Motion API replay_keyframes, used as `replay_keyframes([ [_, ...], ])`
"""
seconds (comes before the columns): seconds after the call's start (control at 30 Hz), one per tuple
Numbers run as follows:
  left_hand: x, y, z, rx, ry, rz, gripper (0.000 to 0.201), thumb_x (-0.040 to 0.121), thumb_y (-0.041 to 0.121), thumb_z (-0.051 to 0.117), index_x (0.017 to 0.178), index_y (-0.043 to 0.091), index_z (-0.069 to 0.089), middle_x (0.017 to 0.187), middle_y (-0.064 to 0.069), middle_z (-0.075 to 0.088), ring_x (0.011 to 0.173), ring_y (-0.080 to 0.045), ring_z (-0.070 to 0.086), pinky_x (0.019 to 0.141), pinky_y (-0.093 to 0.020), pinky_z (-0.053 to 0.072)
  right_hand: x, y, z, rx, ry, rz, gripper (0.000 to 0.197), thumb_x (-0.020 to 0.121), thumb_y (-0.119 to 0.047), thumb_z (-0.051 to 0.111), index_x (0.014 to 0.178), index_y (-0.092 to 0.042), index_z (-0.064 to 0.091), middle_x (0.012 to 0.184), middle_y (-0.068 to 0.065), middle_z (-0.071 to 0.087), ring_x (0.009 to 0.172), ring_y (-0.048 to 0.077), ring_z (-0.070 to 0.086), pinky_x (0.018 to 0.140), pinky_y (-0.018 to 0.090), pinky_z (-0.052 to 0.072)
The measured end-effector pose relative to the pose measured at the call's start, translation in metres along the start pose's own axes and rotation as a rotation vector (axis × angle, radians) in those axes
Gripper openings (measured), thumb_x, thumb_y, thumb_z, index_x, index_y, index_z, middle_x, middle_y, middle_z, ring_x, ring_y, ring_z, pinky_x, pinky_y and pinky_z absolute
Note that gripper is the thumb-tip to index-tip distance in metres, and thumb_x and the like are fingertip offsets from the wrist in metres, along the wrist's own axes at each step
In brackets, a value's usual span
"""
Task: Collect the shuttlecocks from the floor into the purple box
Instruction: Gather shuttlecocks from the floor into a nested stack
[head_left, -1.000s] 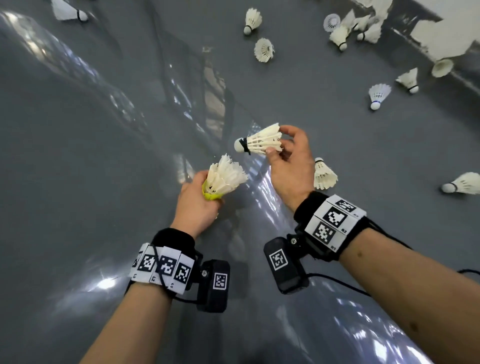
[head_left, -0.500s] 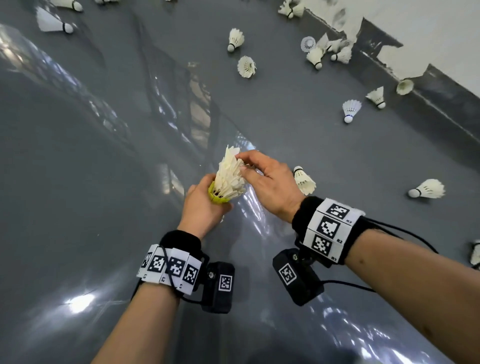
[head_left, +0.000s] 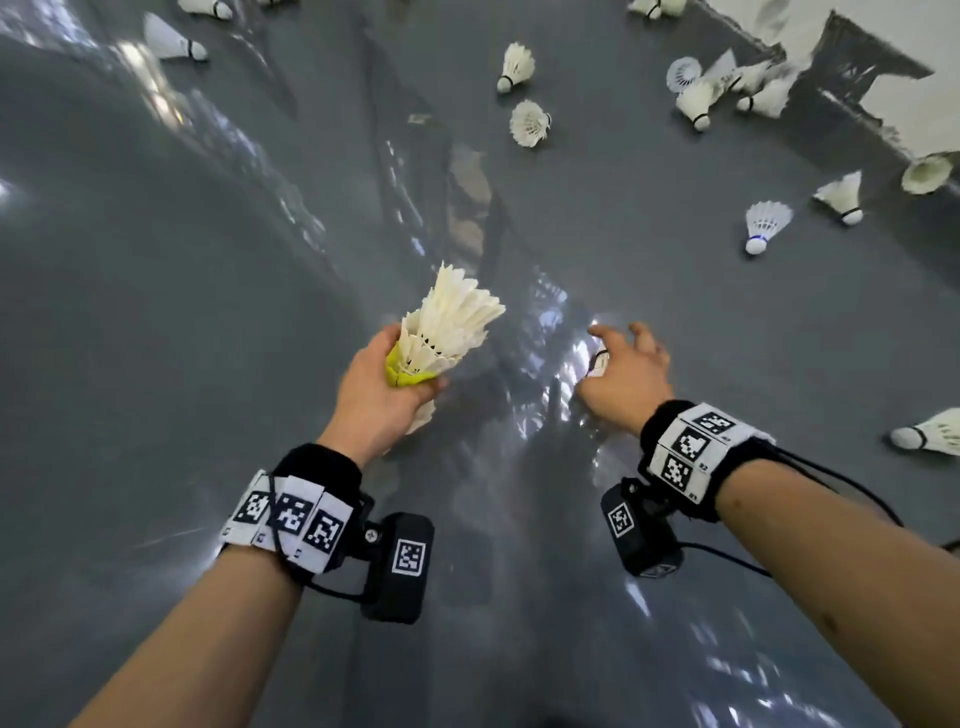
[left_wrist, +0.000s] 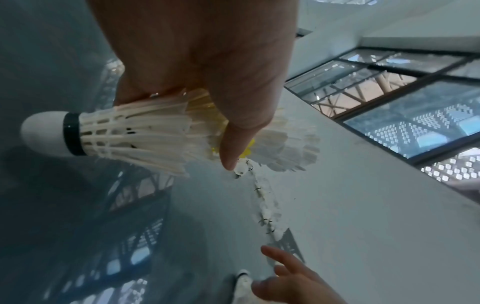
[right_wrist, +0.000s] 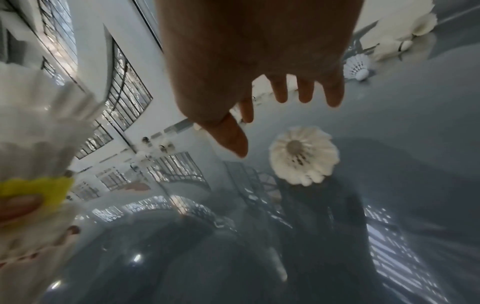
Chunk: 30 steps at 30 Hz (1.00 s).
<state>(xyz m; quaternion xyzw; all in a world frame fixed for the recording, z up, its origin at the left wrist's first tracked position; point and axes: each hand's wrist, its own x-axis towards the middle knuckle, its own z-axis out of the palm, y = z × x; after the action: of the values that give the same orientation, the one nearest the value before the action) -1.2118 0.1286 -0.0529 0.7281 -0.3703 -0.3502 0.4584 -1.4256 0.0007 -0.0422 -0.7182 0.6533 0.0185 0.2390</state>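
Observation:
My left hand (head_left: 410, 374) grips a nested stack of white feather shuttlecocks (head_left: 447, 332) with a yellow band low on it. In the left wrist view the stack (left_wrist: 145, 131) lies across my palm, its white cork with a black ring pointing left. My right hand (head_left: 618, 343) is open with fingers spread and holds nothing. It hovers close over one shuttlecock (right_wrist: 303, 155) lying on the grey floor, just below the thumb (right_wrist: 231, 139). In the head view that shuttlecock (head_left: 598, 364) is mostly hidden under the hand. The purple box is not in view.
Loose shuttlecocks lie on the glossy grey floor (head_left: 208, 312): two ahead (head_left: 517, 67) (head_left: 530, 123), a cluster by the wall base (head_left: 727, 88), one with a blue ring (head_left: 766, 226), one at right (head_left: 930, 434), one far left (head_left: 171, 41). A white wall (head_left: 883, 31) bounds the upper right.
My right hand slid its shuttlecock into the top of the left hand's stack, let go, and moved right and down over a shuttlecock on the floor. The stack is now taller.

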Motion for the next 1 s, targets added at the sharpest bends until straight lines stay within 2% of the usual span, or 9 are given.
replay_keyframes([
  [0.07,-0.005,-0.005,0.002,0.066,0.024,-0.009,0.047,0.073,0.012,0.080,0.108,0.031,0.055,0.102,0.008,0.067,0.097,-0.016,0.063,0.090,-0.034,0.048,0.007,0.015,0.010,0.042,-0.073,0.025,0.071,0.077,-0.022,0.063,0.141,-0.037,0.037,0.156,0.009,0.011,0.142,0.038,0.016,0.116,0.044,0.025],
  [0.17,-0.009,-0.002,0.015,0.101,0.060,-0.032,0.049,0.075,0.008,0.077,0.117,0.022,0.056,0.104,0.004,0.068,0.098,-0.018,0.064,0.091,-0.034,0.049,0.012,0.032,0.025,0.116,-0.087,-0.008,0.058,0.083,-0.024,0.063,0.137,-0.034,0.045,0.146,0.016,0.027,0.131,0.037,0.037,0.109,0.031,0.032],
  [0.33,-0.012,0.010,0.049,0.129,0.011,-0.047,0.050,0.075,0.008,0.077,0.118,0.019,0.056,0.105,0.003,0.068,0.097,-0.017,0.062,0.084,-0.027,0.045,0.020,0.059,0.025,0.273,0.013,-0.094,0.041,0.088,-0.007,0.051,0.122,-0.027,0.059,0.120,0.016,0.052,0.098,0.029,0.054,0.079,0.015,0.033],
  [0.47,-0.005,0.019,0.064,0.192,-0.007,-0.035,0.053,0.074,0.008,0.078,0.120,0.018,0.056,0.104,0.001,0.067,0.095,-0.018,0.061,0.081,-0.023,0.040,0.024,0.066,0.007,0.602,0.169,-0.086,0.044,0.090,-0.002,0.043,0.121,-0.028,0.060,0.117,0.009,0.062,0.096,0.022,0.060,0.087,0.024,0.046],
  [0.57,-0.001,0.031,0.078,0.233,-0.017,-0.042,0.054,0.072,0.011,0.080,0.119,0.019,0.056,0.107,-0.002,0.067,0.098,-0.021,0.062,0.086,-0.029,0.046,0.024,0.067,-0.018,0.950,0.134,-0.014,0.036,0.092,-0.014,0.040,0.118,-0.037,0.050,0.112,0.004,0.064,0.083,0.025,0.069,0.073,0.035,0.053],
  [0.73,-0.001,0.059,0.109,0.243,-0.079,-0.013,0.064,0.057,0.031,0.077,0.117,0.026,0.056,0.110,-0.006,0.066,0.106,-0.025,0.061,0.097,-0.044,0.047,0.018,0.071,-0.061,1.238,0.096,-0.042,0.015,0.100,-0.016,0.037,0.110,-0.020,0.046,0.084,0.007,0.068,0.057,0.011,0.062,0.053,0.022,0.043],
  [0.83,-0.002,0.080,0.129,0.266,-0.099,0.036,0.061,0.062,0.022,0.081,0.118,0.023,0.056,0.112,-0.005,0.065,0.105,-0.025,0.061,0.097,-0.044,0.046,0.014,0.077,-0.084,1.266,0.018,-0.087,0.016,0.098,-0.017,0.040,0.096,-0.022,0.055,0.086,0.006,0.067,0.065,0.012,0.061,0.055,0.021,0.043],
  [0.9,-0.001,0.091,0.138,0.304,-0.104,0.080,0.059,0.067,0.012,0.082,0.119,0.019,0.056,0.110,-0.005,0.067,0.103,-0.025,0.062,0.094,-0.040,0.047,0.013,0.080,-0.093,1.227,-0.018,-0.088,0.018,0.094,-0.015,0.044,0.085,-0.021,0.059,0.088,0.003,0.063,0.079,0.015,0.058,0.066,0.027,0.046],
  [1.0,-0.004,0.108,0.153,0.388,-0.146,0.144,0.060,0.066,0.014,0.083,0.119,0.022,0.056,0.110,-0.008,0.063,0.103,-0.026,0.059,0.094,-0.037,0.046,0.013,0.088,-0.103,1.159,-0.031,-0.089,0.016,0.089,-0.009,0.047,0.081,-0.012,0.061,0.090,0.008,0.058,0.086,0.020,0.055,0.075,0.039,0.051],
])
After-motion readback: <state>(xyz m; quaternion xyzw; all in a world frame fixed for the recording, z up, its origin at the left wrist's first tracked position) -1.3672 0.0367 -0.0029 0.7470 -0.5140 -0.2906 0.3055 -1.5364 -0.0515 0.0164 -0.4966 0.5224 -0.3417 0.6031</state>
